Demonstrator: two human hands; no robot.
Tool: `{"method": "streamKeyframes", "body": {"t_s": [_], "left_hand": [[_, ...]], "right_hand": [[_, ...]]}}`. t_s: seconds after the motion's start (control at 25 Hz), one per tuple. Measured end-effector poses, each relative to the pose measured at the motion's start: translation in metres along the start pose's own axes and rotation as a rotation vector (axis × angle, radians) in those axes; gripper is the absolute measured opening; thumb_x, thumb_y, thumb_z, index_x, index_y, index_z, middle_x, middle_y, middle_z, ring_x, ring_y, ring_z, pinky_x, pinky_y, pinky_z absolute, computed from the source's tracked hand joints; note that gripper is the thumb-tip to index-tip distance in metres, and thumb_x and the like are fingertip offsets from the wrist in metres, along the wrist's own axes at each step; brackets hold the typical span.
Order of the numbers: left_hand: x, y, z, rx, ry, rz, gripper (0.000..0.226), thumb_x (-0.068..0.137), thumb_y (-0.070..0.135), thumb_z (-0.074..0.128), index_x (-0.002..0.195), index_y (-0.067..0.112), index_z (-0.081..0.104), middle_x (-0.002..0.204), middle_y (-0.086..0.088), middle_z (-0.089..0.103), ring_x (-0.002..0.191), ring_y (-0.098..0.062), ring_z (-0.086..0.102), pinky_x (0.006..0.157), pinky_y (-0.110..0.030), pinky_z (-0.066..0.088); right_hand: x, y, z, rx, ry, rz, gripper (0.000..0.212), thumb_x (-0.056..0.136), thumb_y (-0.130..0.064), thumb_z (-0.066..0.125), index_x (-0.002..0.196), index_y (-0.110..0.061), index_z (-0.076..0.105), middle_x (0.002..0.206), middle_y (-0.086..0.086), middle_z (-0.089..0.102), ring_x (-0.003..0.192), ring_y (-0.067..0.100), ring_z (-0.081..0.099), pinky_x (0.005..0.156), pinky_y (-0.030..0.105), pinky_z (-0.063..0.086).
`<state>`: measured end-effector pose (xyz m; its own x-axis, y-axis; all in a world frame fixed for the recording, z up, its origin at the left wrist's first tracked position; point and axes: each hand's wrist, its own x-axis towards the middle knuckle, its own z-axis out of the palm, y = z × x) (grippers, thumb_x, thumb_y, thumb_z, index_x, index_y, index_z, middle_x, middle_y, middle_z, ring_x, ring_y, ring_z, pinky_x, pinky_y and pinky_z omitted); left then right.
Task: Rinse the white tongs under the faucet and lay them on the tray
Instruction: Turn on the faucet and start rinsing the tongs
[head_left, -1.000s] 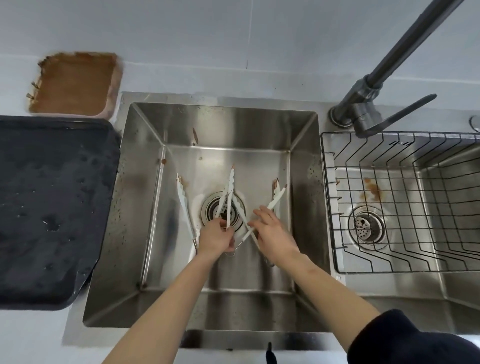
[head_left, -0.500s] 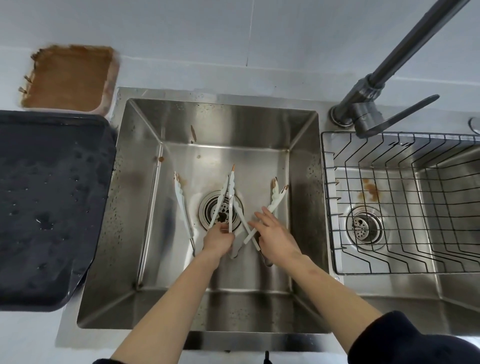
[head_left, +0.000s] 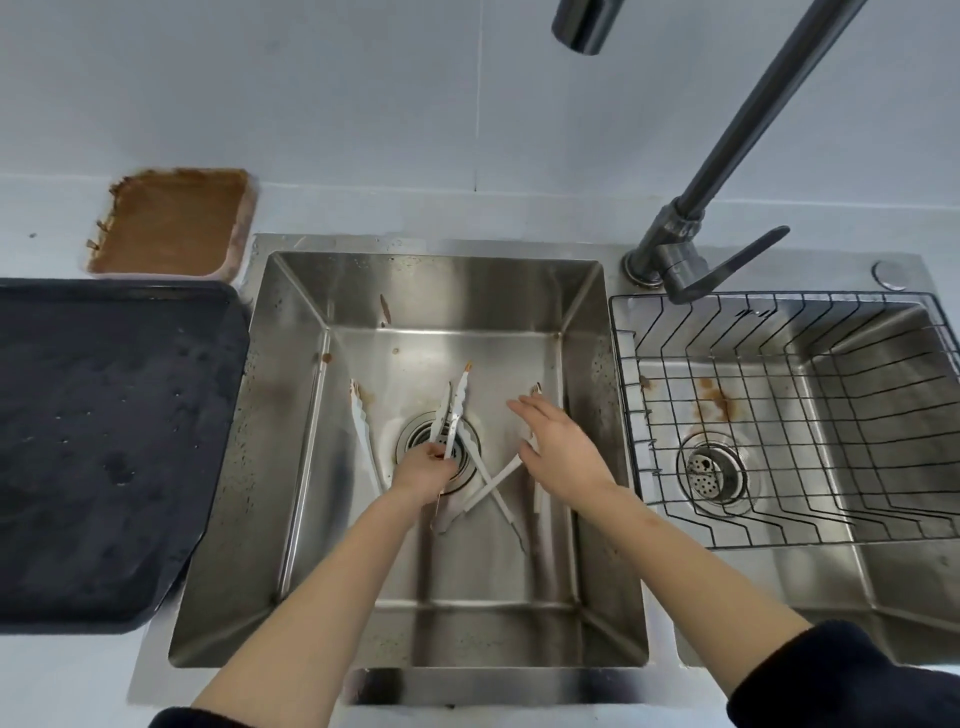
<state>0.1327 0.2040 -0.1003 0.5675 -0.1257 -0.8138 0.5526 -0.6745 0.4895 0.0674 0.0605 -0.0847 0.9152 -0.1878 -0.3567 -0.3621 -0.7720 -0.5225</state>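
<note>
Several white tongs with brown-stained tips lie in the left sink basin (head_left: 291, 467) around the drain. My left hand (head_left: 423, 470) is closed on one pair of white tongs (head_left: 453, 410), its arms pinched together and pointing away from me over the drain. My right hand (head_left: 563, 444) hovers open, fingers spread, above other tongs (head_left: 493, 480) lying crossed on the basin floor. Another pair (head_left: 361, 426) lies left of the drain. The dark tray (head_left: 104, 441) sits on the counter to the left. The faucet spout (head_left: 584, 23) hangs high above the basin; no water runs.
The faucet base and lever (head_left: 680, 260) stand between the two basins. A wire rack (head_left: 779, 415) fills the right basin, stained brown. A pink dish of brown sauce (head_left: 171, 223) sits behind the tray. Brown smears mark the left basin's walls.
My left hand closed the tongs' arms together and tilted them up. My right hand let go of the crossed tongs and rose, opening. The view tilted up, revealing the spout.
</note>
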Motion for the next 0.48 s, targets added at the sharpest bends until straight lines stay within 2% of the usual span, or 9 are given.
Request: {"method": "streamKeyframes", "body": {"t_s": [0.08,0.16,0.28,0.48], "left_hand": [[-0.011,0.014,-0.004,0.051,0.003,0.051,0.04,0.088,0.008,0.044,0.127,0.006,0.05,0.106,-0.012,0.062,0.106,-0.031,0.055,0.095,-0.031,0.045],[-0.024,0.034,-0.006,0.089,0.015,0.125,0.04,0.086,0.01,0.046,0.126,0.008,0.052,0.123,-0.015,0.059,0.117,-0.033,0.054,0.099,-0.035,0.044],[-0.04,0.069,-0.005,0.097,0.035,0.279,0.04,0.079,0.017,0.052,0.118,0.011,0.059,0.125,-0.016,0.061,0.119,-0.033,0.054,0.103,-0.04,0.044],[-0.075,0.131,0.011,0.177,0.054,0.605,0.03,0.089,0.015,0.05,0.118,0.012,0.06,0.12,-0.008,0.064,0.113,-0.023,0.059,0.101,-0.035,0.045]], "right_hand": [[-0.002,-0.006,-0.015,0.031,0.06,-0.009,0.049,0.094,-0.011,0.043,0.142,-0.015,0.035,0.15,0.004,0.035,0.14,0.019,0.031,0.113,0.027,0.025],[-0.005,-0.01,-0.033,0.061,0.135,-0.026,0.045,0.094,-0.013,0.043,0.139,-0.014,0.039,0.146,0.003,0.041,0.132,0.02,0.041,0.107,0.028,0.033],[-0.011,-0.011,-0.064,0.136,0.27,-0.024,0.041,0.094,-0.014,0.046,0.134,-0.013,0.046,0.136,0.005,0.05,0.122,0.019,0.05,0.1,0.025,0.038],[-0.02,-0.003,-0.114,0.279,0.547,0.014,0.029,0.093,-0.015,0.049,0.12,-0.01,0.058,0.117,0.007,0.061,0.095,0.007,0.053,0.082,0.015,0.042]]}}
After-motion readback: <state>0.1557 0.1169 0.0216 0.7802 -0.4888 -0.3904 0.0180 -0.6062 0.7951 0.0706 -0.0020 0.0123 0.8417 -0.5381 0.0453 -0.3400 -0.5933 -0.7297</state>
